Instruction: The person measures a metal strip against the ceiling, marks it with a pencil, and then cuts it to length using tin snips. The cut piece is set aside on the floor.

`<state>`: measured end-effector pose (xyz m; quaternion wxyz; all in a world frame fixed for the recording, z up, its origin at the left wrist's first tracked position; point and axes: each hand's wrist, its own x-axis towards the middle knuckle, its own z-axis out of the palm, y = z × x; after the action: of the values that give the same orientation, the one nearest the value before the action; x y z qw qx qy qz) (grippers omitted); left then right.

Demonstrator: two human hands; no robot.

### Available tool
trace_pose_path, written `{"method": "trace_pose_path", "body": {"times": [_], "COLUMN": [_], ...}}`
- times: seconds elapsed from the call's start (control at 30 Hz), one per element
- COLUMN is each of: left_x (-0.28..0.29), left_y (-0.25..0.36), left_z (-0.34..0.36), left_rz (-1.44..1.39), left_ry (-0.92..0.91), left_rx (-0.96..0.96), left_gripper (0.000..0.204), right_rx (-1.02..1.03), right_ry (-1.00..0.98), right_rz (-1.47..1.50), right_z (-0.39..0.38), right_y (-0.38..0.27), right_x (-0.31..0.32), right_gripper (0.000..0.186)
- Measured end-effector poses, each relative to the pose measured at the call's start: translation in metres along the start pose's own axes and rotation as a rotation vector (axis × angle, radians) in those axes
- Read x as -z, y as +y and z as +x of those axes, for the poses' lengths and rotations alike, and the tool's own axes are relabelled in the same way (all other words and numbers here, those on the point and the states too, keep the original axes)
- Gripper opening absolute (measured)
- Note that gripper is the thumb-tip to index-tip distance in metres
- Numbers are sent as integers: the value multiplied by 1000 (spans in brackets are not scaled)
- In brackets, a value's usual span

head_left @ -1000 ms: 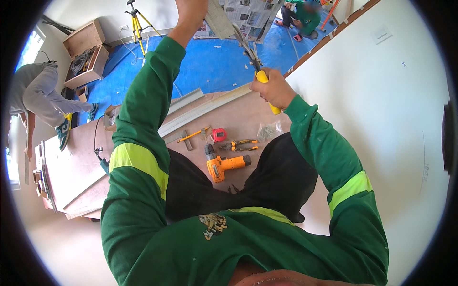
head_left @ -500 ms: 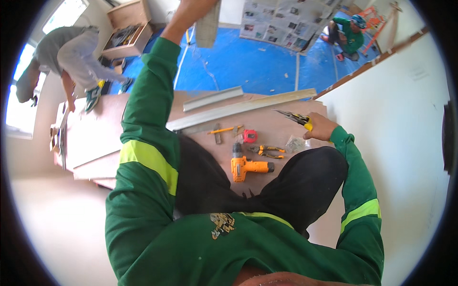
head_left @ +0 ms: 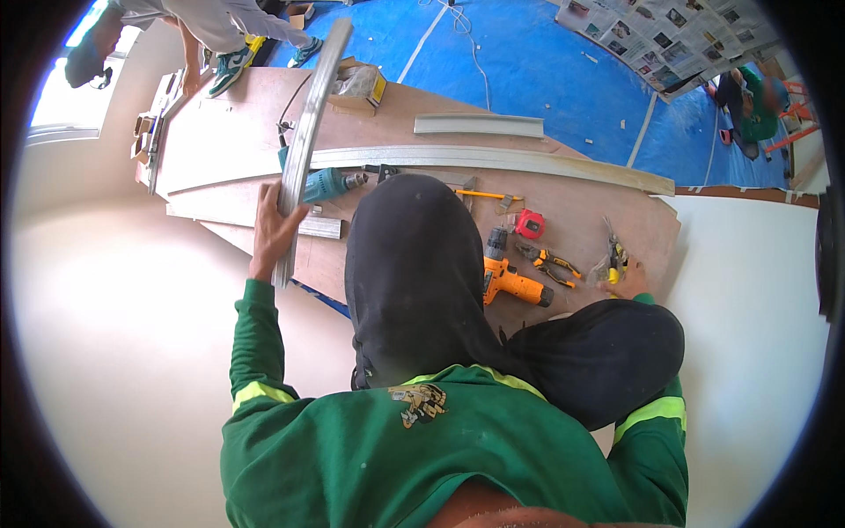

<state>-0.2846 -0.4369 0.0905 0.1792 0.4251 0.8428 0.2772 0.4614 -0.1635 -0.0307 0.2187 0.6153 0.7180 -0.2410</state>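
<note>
My left hand [head_left: 271,231] is closed round a long grey metal channel [head_left: 312,114], which stands tilted up over the board. Beside that hand a teal power drill [head_left: 327,185] lies partly behind the channel. At the right, my right hand [head_left: 630,282] is low at the board by my bent knee, its fingers at the handles of yellow-handled snips [head_left: 614,251]. The snips' narrow jaws point away from me. A small clear plastic bag [head_left: 598,271] lies against them. Nearby are orange-and-black pliers [head_left: 547,262], a red tape measure [head_left: 529,223] and an orange cordless drill [head_left: 510,280].
A long metal channel [head_left: 493,158] crosses the brown board [head_left: 414,95], with a shorter piece [head_left: 480,126] beyond it. A pencil [head_left: 487,194] lies by a square. An open carton [head_left: 359,88] stands farther back. One person [head_left: 220,22] bends at far left; another [head_left: 753,110] sits at far right.
My left hand has come down and nearer with the metal channel. My right hand has lowered the snips to the board. The view has turned, bringing the teal drill and carton into sight.
</note>
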Motion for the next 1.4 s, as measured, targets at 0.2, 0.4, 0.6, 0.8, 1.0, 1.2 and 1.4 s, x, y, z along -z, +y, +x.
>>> {"method": "trace_pose_path", "body": {"times": [0.2,0.4,0.6,0.8,1.0,1.2,1.4], "left_x": [-46,-53,41,60,65,78,114], "left_y": [-43,6,190,277,293,307,324], "left_z": [-34,-9,-38,-32,-8,-12,-55], "left_rz": [286,375,-92,394,-6,-160,-162], "left_ry": [-237,-429,-382,-643,-865,-1054,-1084], "left_rx": [-289,-383,-490,-942,-987,-942,-590], "left_gripper": [71,87,67,50,28,25,29], "right_rx": [93,497,974,1230,637,451,313], "right_ry": [-57,132,220,-104,-230,-422,-192], "right_rz": [27,334,426,-21,-125,47,464], "right_z": [53,15,-116,-203,-205,-187,-231], "right_y": [-19,-154,-285,-282,-244,-226,-198], "right_x": [87,254,295,260,198,168,117], "right_gripper": [116,84,74,72,57,53,48]}}
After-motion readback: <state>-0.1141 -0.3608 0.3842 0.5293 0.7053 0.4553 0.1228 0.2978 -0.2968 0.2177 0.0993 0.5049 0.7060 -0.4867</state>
